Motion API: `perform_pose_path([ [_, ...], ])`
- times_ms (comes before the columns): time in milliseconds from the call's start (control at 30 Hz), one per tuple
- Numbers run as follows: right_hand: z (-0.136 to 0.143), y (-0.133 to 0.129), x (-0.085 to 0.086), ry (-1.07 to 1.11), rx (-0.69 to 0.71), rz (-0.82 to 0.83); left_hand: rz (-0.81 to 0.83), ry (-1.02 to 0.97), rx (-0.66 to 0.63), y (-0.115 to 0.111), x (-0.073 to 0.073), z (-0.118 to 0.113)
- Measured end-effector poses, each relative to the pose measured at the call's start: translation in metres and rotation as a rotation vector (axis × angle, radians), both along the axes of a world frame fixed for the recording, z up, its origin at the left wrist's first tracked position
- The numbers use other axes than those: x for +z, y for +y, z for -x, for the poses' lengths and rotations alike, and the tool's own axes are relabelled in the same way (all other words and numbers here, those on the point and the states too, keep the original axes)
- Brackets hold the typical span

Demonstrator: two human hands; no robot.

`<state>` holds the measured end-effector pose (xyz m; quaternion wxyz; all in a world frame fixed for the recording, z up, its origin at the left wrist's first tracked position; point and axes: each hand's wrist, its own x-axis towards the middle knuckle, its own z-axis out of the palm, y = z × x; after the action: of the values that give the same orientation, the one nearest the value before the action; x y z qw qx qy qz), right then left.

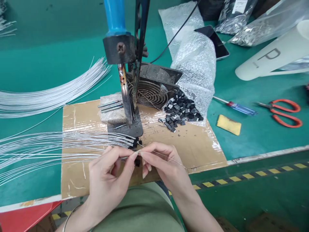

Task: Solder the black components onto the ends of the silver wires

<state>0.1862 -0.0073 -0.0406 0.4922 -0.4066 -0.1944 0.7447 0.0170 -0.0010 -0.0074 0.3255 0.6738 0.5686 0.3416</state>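
Note:
My left hand [112,174] is pinched closed near the front edge of the cardboard, with a white wire between thumb and forefinger. Fingertips touching it, my right hand [164,161] is also pinched; a thin solder-like strand [169,157] runs back from its fingers over the hand. What lies right between the fingertips is too small to tell. White wires [84,140] with black pieces [135,142] at their ends lie just behind my hands. Above stands a soldering iron [125,96] with a blue handle, its tip pointing down at a dark metal plate.
A pile of small black parts [181,109] lies right of a round fan grille [149,93]. Bubble wrap [198,61], a screwdriver [241,108], a yellow sponge [229,125] and red-handled pliers [285,111] are at the right. Another wire bundle [53,96] lies back left.

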Motion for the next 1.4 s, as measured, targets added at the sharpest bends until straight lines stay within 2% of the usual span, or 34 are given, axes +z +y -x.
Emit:
perform_pose_path([
  [367, 0.001, 0.000, -0.003, -0.002, -0.009, -0.016, -0.042, 0.034, -0.034, 0.000, 0.000, 0.000],
  [767, -0.001, 0.008, 0.005, 0.047, -0.007, 0.054, -0.061, 0.070, -0.086, 0.003, 0.001, 0.001],
  [900, 0.003, 0.005, 0.005, 0.062, -0.057, 0.052, -0.054, 0.018, -0.050, 0.000, -0.002, -0.001],
  [1067, 0.008, 0.002, 0.004, 0.091, -0.114, 0.054, 0.033, -0.074, 0.037, -0.006, -0.006, -0.003],
  [1400, 0.013, -0.002, 0.004, 0.035, -0.143, 0.035, 0.160, -0.215, 0.136, -0.006, -0.007, -0.009],
])
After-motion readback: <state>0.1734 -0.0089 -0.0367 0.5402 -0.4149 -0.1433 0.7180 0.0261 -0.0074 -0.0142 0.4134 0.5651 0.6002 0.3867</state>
